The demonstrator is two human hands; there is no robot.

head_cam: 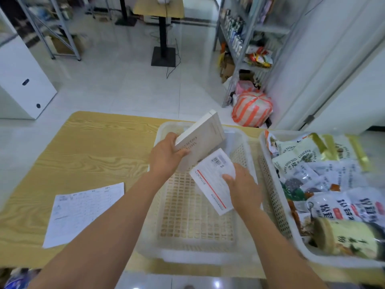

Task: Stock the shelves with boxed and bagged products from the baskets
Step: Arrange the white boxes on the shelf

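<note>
Emptying basket: the near basket [187,217] shows bare mesh where I can see it. Both boxes are held above it, so I judge them the last items out.
Left hand: my view has the left hand [166,157] gripping the beige box [200,138] by its lower end, thumb on the face. The box tilts up and away, which keeps its long body off the basket wall.
Right hand: the right hand [243,188] pinches the white box [212,180] at its near end, thumb on top. Printed side and barcode face up, probably for a check.
Overlap: the white box's far end sits beneath the beige box's edge. Contact: cannot tell.
Bagged stock: the second basket [268,180], just beside the first, is packed with bags [333,205]. I judge it next in line.
Shelf rack [239,51]: across the floor, well apart from the surface [93,153], so a carry is needed.
Paper sheet [83,211]: flat on the surface, left of the baskets and beside the left forearm. Possibly a stock list.
Risk: an end grip on the beige box may let it swing.
</note>
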